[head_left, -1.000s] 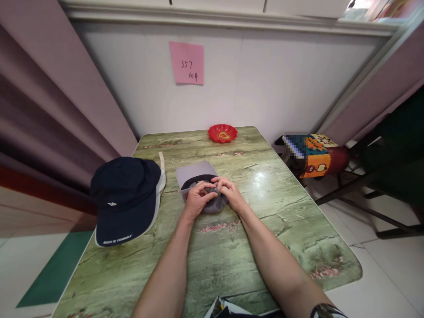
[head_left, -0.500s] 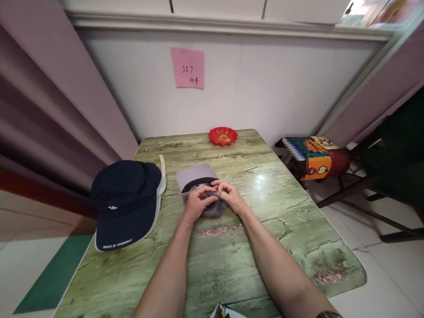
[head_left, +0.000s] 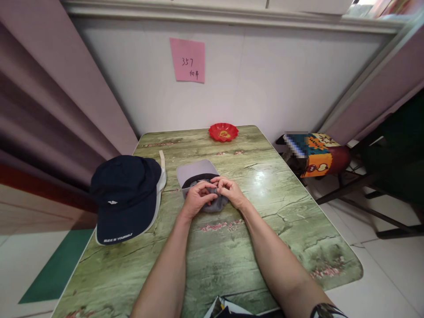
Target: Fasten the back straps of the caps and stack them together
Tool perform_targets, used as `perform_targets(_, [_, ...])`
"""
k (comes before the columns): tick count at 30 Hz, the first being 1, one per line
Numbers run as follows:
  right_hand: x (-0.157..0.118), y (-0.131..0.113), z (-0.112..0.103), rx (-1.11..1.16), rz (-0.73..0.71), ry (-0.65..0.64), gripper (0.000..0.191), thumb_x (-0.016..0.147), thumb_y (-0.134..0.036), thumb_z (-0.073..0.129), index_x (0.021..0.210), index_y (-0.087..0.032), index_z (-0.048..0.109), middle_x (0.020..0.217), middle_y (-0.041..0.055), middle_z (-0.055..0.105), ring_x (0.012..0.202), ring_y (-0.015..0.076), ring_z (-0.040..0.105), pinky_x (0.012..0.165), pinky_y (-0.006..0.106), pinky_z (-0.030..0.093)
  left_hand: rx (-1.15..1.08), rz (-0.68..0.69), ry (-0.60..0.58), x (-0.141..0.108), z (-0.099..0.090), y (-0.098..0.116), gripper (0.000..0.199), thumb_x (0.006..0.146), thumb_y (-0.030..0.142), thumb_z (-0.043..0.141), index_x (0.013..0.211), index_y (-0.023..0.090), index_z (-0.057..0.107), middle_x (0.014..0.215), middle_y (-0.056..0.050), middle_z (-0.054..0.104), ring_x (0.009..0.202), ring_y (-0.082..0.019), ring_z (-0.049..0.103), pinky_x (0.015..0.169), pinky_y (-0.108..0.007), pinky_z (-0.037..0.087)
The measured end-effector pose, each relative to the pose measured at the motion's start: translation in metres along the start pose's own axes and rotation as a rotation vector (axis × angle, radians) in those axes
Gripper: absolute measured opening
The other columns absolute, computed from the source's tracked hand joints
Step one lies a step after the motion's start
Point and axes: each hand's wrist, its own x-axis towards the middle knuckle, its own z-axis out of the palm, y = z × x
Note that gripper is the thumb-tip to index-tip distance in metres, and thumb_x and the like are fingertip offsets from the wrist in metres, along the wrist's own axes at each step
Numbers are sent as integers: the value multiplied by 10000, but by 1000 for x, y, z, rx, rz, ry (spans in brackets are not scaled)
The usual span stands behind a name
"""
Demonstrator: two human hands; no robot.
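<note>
A grey cap (head_left: 198,170) lies on the green wood-patterned table (head_left: 225,256), its brim toward the wall and its inside facing up. My left hand (head_left: 198,198) pinches the cap's back edge from the left. On the right, my right hand (head_left: 231,191) grips the same edge with thumb and fingertips, close to the left fingertips. Fingers cover the part of the cap between them. A larger navy cap (head_left: 127,190) with white lettering on its brim sits at the table's left edge, a pale strap (head_left: 162,160) sticking up behind it.
A red scalloped dish (head_left: 223,132) stands at the table's far edge. Above it, a pink note (head_left: 187,60) is stuck to the white wall. Right of the table are a dark chair frame (head_left: 351,185) and a colourful printed bag (head_left: 319,154). Purple curtains hang on both sides.
The view has tilted down slightly. Both hands remain on the grey cap's back edge, with the left fingers slightly shifted. The navy cap and red dish rest where they were.
</note>
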Motion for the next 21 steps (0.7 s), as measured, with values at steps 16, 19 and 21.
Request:
perform_targets(16, [0,4,-3,20,-17,14,156,739,-256,619,613,-208,541,1111,42,670,1081,222,582,986,358,402,46,37,-38,0,1,5,283,744,307,770,986,170,720,1003,-56,620,520,-58,563,434,-194,491])
perform_targets(19, [0,4,-3,2,-23,8,161,737,-259,628,613,-208,538,1105,44,669,1092,224,578,996,360,396,55,46,-42,0,0,5,283,744,317,769,984,174,725,991,-51,619,529,-56,562,433,-181,494])
perform_targets(21, [0,3,-2,-6,-28,4,167,740,-265,635,617,-208,538,1098,47,668,1089,224,578,999,363,394,51,50,-39,0,0,4,275,741,312,770,978,178,731,978,-46,615,529,-55,564,428,-176,491])
